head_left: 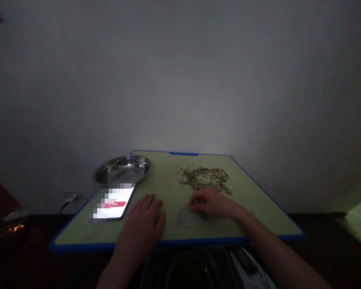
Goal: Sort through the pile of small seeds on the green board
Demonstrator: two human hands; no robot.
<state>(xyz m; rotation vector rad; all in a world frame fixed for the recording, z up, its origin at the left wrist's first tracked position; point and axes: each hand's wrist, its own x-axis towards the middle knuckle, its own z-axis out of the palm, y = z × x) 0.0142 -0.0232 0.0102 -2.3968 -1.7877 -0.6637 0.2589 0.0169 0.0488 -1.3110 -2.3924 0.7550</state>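
Note:
My left hand [144,220] lies palm down on the light green tabletop [165,180], its fingers stretched out beside the phone. My right hand [209,202] has thumb and forefinger curled into a pinch. Just below these fingertips is a clear, half-round sheet that looks like a plastic protractor [186,218], partly covered by the hand. Whether the fingers grip its edge or something tiny is too dim to tell. Beyond the right hand, many small dark seeds or grains [210,174] are scattered in a loose ring around a barer middle.
A shiny steel basin [123,168] stands at the table's left edge. In front of it lies a lit phone [117,204], its screen partly blurred. A blue rim [87,247] edges the table, whose far side is near a grey wall [180,80]. A plug [70,197] shows at left.

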